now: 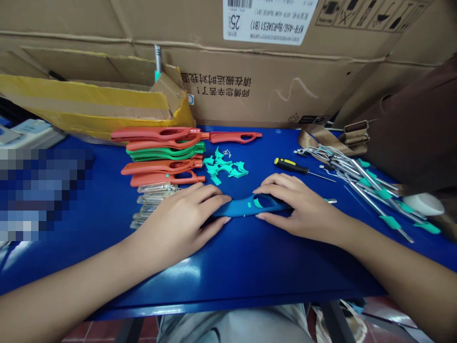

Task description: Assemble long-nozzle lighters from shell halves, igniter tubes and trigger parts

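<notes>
Glossy blue tabletop (228, 271) nearest. Mid-table: blue plastic handle shell (246, 207) w/ left hand (182, 216) flat & open on its left end, right hand (303, 205) gripping right end. Brown cardboard boxes (285, 81) wall far side.

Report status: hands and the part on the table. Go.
Left hand flat on blue handle, left end. Right hand grips its right end. Handle lies on the table. Screwdriver and teal clips lie just beyond.
</notes>
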### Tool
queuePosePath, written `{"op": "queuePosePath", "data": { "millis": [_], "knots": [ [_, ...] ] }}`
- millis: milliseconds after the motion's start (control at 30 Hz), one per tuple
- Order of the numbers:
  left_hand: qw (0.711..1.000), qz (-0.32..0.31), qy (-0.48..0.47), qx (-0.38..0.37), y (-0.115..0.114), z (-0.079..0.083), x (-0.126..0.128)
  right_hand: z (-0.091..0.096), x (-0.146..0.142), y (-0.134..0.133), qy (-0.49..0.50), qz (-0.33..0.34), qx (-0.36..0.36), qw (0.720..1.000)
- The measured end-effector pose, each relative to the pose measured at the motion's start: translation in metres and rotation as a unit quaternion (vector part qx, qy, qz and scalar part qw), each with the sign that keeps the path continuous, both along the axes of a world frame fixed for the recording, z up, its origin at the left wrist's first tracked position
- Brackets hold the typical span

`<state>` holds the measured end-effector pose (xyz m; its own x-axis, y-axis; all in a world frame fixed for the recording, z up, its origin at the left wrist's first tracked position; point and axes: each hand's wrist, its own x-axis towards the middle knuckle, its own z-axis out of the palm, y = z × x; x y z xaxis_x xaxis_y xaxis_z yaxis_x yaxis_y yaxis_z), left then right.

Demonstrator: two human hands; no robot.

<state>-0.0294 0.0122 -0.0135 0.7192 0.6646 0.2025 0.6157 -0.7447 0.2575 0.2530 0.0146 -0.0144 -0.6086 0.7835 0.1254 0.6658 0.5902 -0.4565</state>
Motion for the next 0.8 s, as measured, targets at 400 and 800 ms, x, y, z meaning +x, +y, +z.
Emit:
{"op": "queuePosePath", "data": {
  "millis": [400, 800],
  "knots": [
    [1.000, 0.003, -0.018, -0.014, 0.002, -0.006, 0.001, -0.003, 0.000, 0.000, 0.019, 0.003, -0.012, 1.000],
    [0.991, -0.007, 0.054, 0.119, -0.003, -0.002, 0.006, 0.004, -0.004, -0.010, -0.118, 0.051, 0.112, 0.985]
  ]
}}
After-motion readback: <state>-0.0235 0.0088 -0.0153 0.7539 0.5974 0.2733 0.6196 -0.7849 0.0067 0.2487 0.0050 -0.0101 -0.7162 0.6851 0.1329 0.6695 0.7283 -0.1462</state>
